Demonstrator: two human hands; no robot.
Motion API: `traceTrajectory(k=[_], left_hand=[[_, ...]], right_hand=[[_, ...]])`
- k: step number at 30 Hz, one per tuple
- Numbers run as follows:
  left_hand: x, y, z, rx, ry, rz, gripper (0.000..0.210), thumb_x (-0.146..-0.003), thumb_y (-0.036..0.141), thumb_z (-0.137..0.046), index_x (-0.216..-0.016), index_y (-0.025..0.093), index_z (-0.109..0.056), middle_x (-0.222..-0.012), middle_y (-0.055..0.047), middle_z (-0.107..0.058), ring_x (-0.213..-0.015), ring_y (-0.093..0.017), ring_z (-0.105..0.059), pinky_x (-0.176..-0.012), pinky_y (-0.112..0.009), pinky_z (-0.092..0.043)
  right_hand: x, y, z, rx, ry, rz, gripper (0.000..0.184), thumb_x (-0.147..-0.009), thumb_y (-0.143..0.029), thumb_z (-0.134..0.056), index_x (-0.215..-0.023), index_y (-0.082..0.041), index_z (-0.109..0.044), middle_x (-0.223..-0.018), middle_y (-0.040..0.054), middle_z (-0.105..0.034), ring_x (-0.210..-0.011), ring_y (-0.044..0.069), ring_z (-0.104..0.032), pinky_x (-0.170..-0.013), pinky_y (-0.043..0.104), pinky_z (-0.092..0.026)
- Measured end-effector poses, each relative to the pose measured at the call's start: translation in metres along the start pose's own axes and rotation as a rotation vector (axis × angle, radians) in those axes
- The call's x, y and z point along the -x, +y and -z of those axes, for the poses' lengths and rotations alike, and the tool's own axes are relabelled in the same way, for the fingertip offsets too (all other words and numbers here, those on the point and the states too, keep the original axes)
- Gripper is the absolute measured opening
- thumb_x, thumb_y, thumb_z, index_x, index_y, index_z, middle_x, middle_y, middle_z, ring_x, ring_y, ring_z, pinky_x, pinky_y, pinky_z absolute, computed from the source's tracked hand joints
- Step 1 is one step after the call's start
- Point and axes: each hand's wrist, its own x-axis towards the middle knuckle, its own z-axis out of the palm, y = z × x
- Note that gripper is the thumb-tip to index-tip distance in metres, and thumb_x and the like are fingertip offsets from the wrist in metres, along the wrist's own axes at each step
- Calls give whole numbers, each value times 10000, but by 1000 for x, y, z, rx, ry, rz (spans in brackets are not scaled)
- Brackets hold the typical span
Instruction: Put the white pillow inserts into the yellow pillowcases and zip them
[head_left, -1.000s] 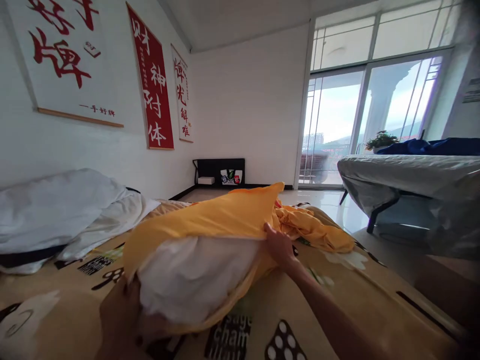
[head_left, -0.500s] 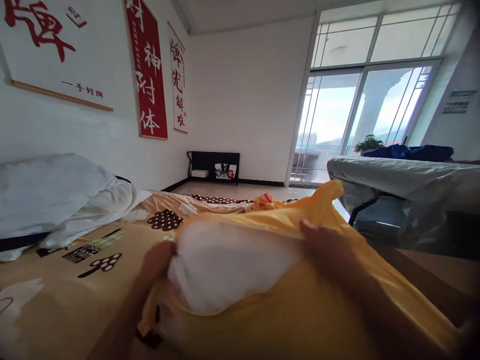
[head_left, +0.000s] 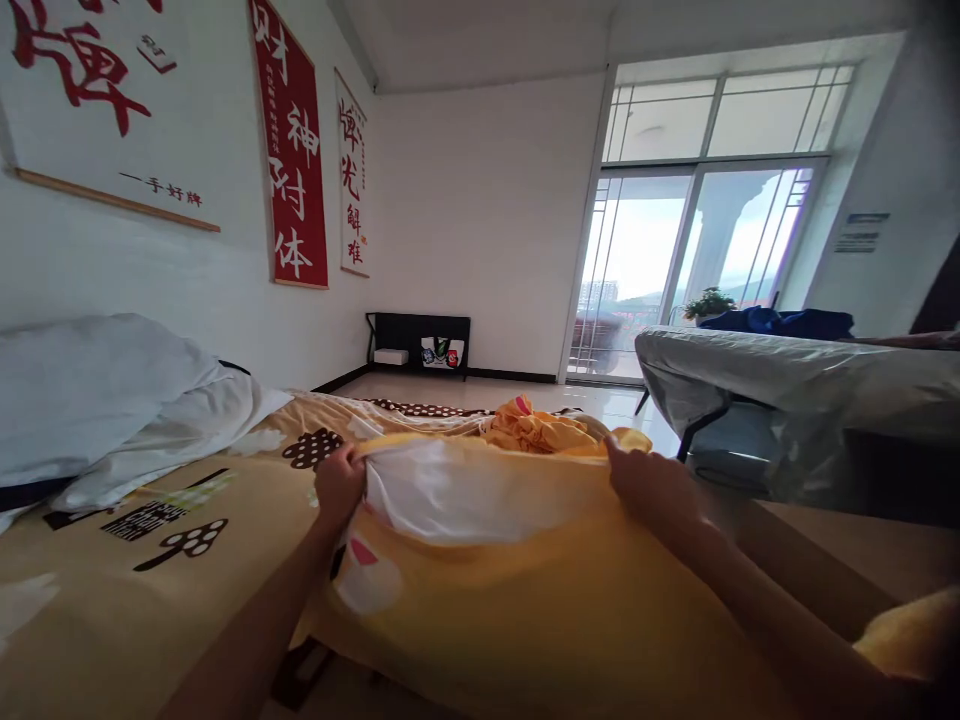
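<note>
One yellow fabric cover lies across the near part of the bed, directly in front of the person, its opening facing up and spread wide. White material shows inside that opening. A white and pink printed motif is visible on the cover below the opening's left end.

Left hand: fingers clamped on the cover's edge at the left end of the opening. Right hand: clamped on the edge at the right end. The two hands are well apart, with the rim drawn between them.

Just beyond the cover, a crumpled orange-yellow cloth rests on the bed. Beneath is a tan patterned sheet with dark brown prints. White bedding is heaped to the left, near the wall.

Further out: three hanging scrolls on the left wall, the middle one a red scroll; a low black shelf in the far corner; and, at right, plastic-covered furniture bearing blue cloth.
</note>
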Motion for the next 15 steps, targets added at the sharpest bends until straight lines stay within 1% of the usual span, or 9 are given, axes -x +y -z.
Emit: traceTrajectory(k=[2,4,6,7,8,9,12,13,15], left_hand=[[-12,10,27,38,180,22,207,-869,222,-330,-720,173,-465,-675,4,-494,-672,-123,-483,-601,-235,-330],[-19,13,47,73,327,41,216,-888,238,-284,-732,188,-424,-701,0,-463,-703,-132,-457,-613,-237,-337],[-17,6,53,98,408,45,198,-872,272,-337,-702,200,-409,-672,-4,-461,-680,-145,-444,-589,-247,-325],[-13,-1,51,103,399,33,179,-848,271,-387,-686,201,-419,-653,-5,-477,-659,-150,-453,-575,-250,-317],[-8,-10,45,94,335,15,149,-816,259,-437,-680,199,-445,-642,-7,-509,-643,-156,-476,-563,-252,-310],[-1,-19,35,64,221,-3,111,-784,244,-473,-685,194,-479,-648,-17,-550,-638,-170,-512,-553,-256,-306],[22,-46,0,-44,-207,-56,126,-788,240,-465,-784,187,-580,-802,-80,-670,-758,-229,-626,-572,-264,-338],[28,-52,-10,-45,-294,-73,185,-828,259,-422,-826,189,-593,-853,-95,-684,-806,-235,-640,-595,-264,-358],[37,-57,-25,-18,-356,-117,287,-884,279,-327,-880,190,-600,-904,-107,-694,-857,-229,-648,-645,-265,-390]], right_hand=[[-5,3,22,129,44,-78,229,-817,-100,-448,-978,-137,-606,-631,85,-613,-575,211,-607,-511,274,-326],[-3,3,34,200,118,-103,188,-835,-112,-446,-934,-148,-602,-717,89,-630,-670,218,-619,-507,268,-300],[5,0,29,206,172,-41,153,-840,-106,-458,-859,-156,-602,-764,85,-633,-753,222,-616,-515,271,-296],[11,-2,19,199,176,19,146,-837,-100,-470,-839,-159,-604,-771,81,-634,-767,219,-610,-525,273,-303],[18,-3,6,192,172,86,140,-831,-93,-486,-838,-160,-609,-774,77,-636,-764,215,-605,-540,276,-316],[26,-3,-11,188,168,155,140,-821,-85,-503,-856,-161,-615,-785,74,-640,-761,211,-600,-562,280,-332],[51,-2,-65,187,186,294,168,-792,-63,-540,-898,-161,-625,-832,77,-649,-790,217,-589,-646,301,-370],[58,-1,-80,187,201,299,174,-789,-61,-542,-905,-162,-624,-852,81,-649,-800,221,-585,-666,309,-375],[71,4,-103,175,230,281,183,-790,-58,-535,-916,-162,-618,-882,85,-646,-807,225,-580,-691,323,-379]])
